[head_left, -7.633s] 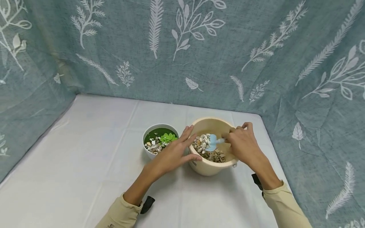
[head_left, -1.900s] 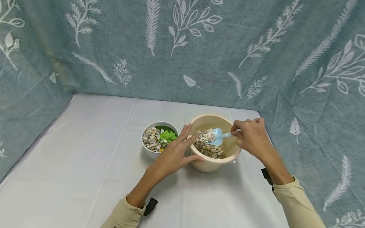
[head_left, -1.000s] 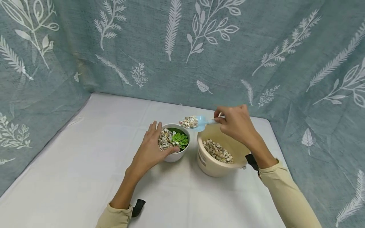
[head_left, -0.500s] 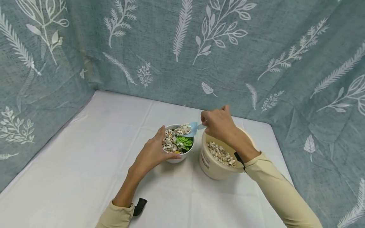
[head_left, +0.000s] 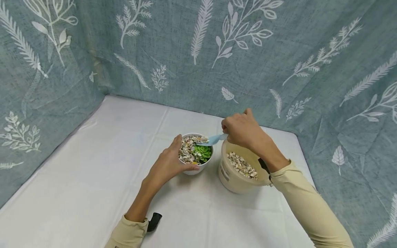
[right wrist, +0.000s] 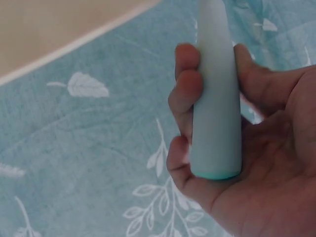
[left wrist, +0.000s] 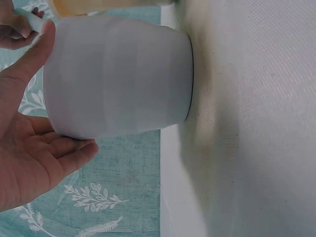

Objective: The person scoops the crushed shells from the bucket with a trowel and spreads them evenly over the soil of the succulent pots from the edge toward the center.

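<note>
A small white pot (head_left: 196, 168) (left wrist: 118, 79) holds a green succulent (head_left: 202, 151) and a layer of pale pebbles (head_left: 187, 151). My left hand (head_left: 167, 165) (left wrist: 29, 153) cups the pot's near side, thumb and fingers around it. My right hand (head_left: 240, 129) (right wrist: 232, 163) grips the handle of a light blue scoop (head_left: 213, 139) (right wrist: 215, 108), whose blade is tipped over the pot's far rim with pebbles on it. A beige bucket (head_left: 231, 181) of pebbles stands right of the pot, under my right wrist.
Everything sits on a white cloth-covered table (head_left: 93, 179). A teal curtain (head_left: 198, 51) with white leaf prints closes the back, left and right sides. The table's right edge lies just beyond the bucket.
The right hand lifted a scoop of pebbles out of the bucket and carried it left over the pot, now tipping it. The left hand moved from the bucket's rim to the pot.
</note>
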Motion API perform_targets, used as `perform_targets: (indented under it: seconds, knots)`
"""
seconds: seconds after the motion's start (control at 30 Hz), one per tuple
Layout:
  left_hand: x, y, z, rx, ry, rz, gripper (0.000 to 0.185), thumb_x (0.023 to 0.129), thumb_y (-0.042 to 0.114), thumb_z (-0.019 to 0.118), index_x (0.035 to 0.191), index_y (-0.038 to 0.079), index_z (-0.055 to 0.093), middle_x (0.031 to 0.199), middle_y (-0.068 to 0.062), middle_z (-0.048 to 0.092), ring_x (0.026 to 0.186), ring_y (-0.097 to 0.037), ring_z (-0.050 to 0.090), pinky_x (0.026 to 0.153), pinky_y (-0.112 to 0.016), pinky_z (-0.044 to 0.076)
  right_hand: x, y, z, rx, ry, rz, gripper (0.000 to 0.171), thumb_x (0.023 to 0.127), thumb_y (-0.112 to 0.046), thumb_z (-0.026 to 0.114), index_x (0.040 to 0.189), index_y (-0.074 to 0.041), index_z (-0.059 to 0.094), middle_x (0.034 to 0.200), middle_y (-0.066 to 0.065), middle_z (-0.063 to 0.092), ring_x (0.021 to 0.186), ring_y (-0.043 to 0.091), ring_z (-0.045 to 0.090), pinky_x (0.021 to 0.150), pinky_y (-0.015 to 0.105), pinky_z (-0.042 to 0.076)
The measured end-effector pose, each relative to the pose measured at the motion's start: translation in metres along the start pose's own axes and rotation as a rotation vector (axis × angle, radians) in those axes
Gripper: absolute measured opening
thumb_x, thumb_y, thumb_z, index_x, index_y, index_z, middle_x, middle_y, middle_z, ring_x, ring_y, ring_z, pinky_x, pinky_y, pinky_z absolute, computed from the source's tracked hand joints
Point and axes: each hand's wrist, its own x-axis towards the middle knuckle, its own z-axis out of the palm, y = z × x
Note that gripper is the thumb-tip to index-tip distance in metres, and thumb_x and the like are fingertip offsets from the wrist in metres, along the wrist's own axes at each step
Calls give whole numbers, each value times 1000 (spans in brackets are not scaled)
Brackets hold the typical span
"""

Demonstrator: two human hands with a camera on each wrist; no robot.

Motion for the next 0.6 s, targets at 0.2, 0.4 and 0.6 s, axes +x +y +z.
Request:
perform_targets:
  seconds: [0.2,0.4,0.6]
  knots:
    - [0,0,0,7,0,6,134,76,58,90,168,4,9,176,-16,15,155,-44,36,122,-58,40,-7,8,-12,9,-23,-31,43,91,9,52,67,-21,32,67,-5,22,69,15,19,82,43,15]
    - [1,-2,-3,5,8,-8,134,76,58,89,169,6,8,177,-13,14,154,-46,37,121,-60,40,-22,16,-19,22,26,-39,37,88,10,50,66,-19,42,63,-6,28,65,13,25,81,41,21]
    - [1,-2,-1,-8,-13,-16,134,76,58,89,169,8,7,178,-12,13,156,-45,35,123,-60,38,-69,43,-22,87,90,69,14,97,-6,67,102,-13,77,73,-1,74,65,16,58,94,55,38]
